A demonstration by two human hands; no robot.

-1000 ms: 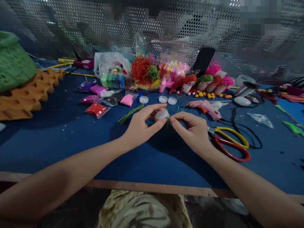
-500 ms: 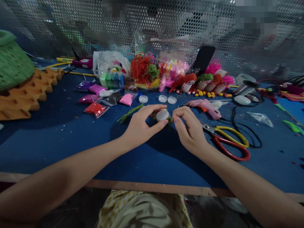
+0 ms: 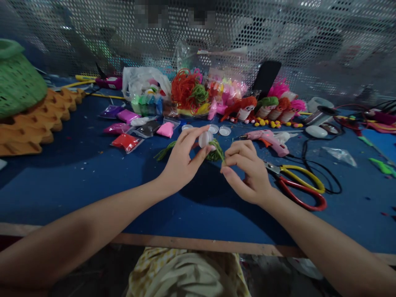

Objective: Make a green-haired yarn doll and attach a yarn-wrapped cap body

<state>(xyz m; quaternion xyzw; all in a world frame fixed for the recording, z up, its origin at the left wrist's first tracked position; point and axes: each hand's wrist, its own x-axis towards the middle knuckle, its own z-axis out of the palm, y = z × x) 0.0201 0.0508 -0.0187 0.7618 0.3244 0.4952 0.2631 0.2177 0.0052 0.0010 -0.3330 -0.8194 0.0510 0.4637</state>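
Between the thumb and fingers of my left hand (image 3: pixel 179 163) is a small white bottle (image 3: pixel 205 140), tilted so its round end faces me. Green yarn (image 3: pixel 216 152) bunches at its right side; how it is fixed there is hidden. My right hand (image 3: pixel 247 171) pinches strands of that yarn and draws them taut toward the lower right. Loose green yarn strands (image 3: pixel 163 153) lie behind my left hand. White caps (image 3: pixel 225 130) rest just beyond the bottle, one partly covered by my fingers.
A pink glue gun (image 3: pixel 266 138) and red-and-yellow-handled scissors (image 3: pixel 301 181) lie right of my right hand. Yarn-haired dolls (image 3: pixel 246 109) stand at the back, beside orange yarn (image 3: pixel 184 88). Small coloured packets (image 3: pixel 126 142) lie left. An orange egg tray (image 3: pixel 46 117) sits under a green basket (image 3: pixel 20 82).
The bottle has tipped up and moved slightly left and away in my left hand. My right hand has moved a little lower, and more of the green yarn shows between the hands.
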